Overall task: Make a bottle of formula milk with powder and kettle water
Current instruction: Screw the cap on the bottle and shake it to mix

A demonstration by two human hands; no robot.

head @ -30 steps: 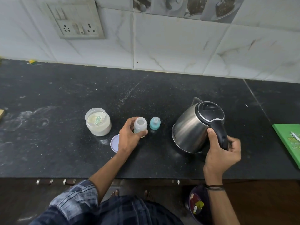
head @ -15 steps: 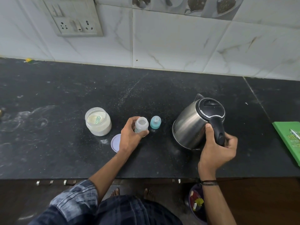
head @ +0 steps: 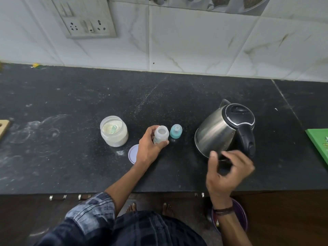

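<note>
1. Black speckled bench (head: 71, 157) is viewed from above, and a white tiled wall (head: 195, 41) with a socket plate (head: 83, 16) is seen behind it.
2. Near the bench's middle, an open-topped baby bottle (head: 161, 133) is stood upright. It is held by the left hand (head: 148, 148), whose grip is clamped round the bottle's body with the thumb on the near side.
3. A teal teat cap (head: 176, 131) is set just right of the bottle; whether the two touch cannot be told.
4. A clear powder jar (head: 114, 132) is left open on the far-left side of that hand, with pale powder and a small scoop (head: 113, 129) inside.
5. A round lid (head: 132, 153) is laid flat on the bench beside the left wrist and partly hidden by it. A little spilt powder is noted between lid and jar.
6. A steel kettle (head: 216, 134) is stood on the right, well apart from the bottle. Its black lid is closed and its black handle is turned toward the person.
7. The right hand (head: 229, 173) is blurred, just before the handle's foot. Its grip is apart, the fingers loosely curled, with nothing held.
8. A green board (head: 318, 142) is cut off by the right edge.
</note>
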